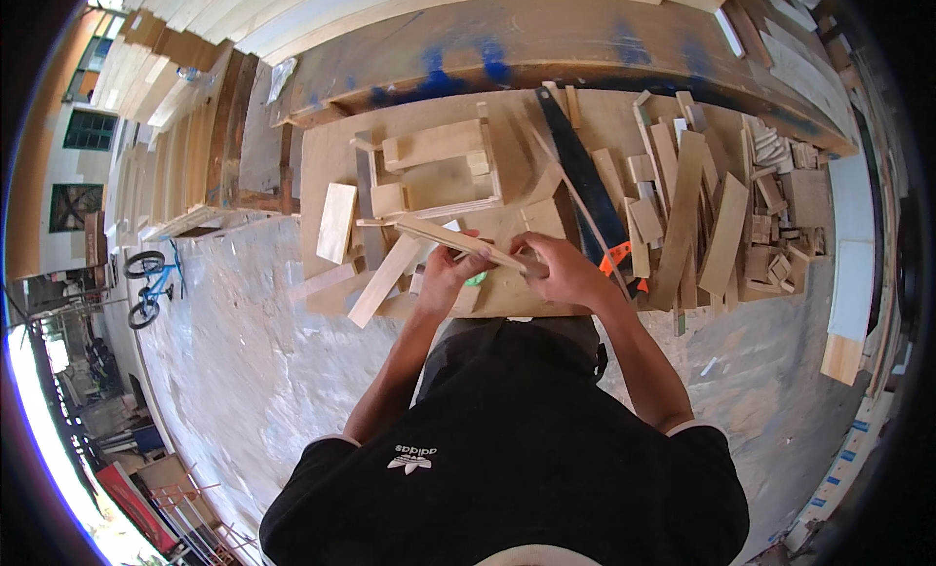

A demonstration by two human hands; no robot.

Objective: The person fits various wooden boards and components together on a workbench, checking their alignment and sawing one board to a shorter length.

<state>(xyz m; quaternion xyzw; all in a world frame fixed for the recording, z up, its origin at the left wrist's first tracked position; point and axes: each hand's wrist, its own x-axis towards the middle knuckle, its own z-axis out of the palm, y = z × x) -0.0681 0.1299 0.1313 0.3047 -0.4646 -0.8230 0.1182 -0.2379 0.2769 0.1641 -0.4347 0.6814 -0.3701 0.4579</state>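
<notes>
A narrow wooden strip [429, 232] slants above the workbench in front of me, its right end toward me. My left hand [447, 276] is closed around its middle, thumb and fingers on the edges. At its right end my right hand [565, 270] is closed, fingertips on a small grey-brown piece [534, 269] against the strip; its exact kind is unclear. Under the strip, close to my left hand, lies something bright green [475, 278], partly hidden. Beyond the hands stands an open rectangular wooden frame [495, 176] with blocks in it.
Right of my right hand lies a handsaw [568, 152] with an orange handle [615, 258]. Several boards [680, 225] and small offcuts [770, 264] cover the bench's right side. A loose plank [385, 283] overhangs the near edge. A blue-stained wooden beam [565, 76] runs behind.
</notes>
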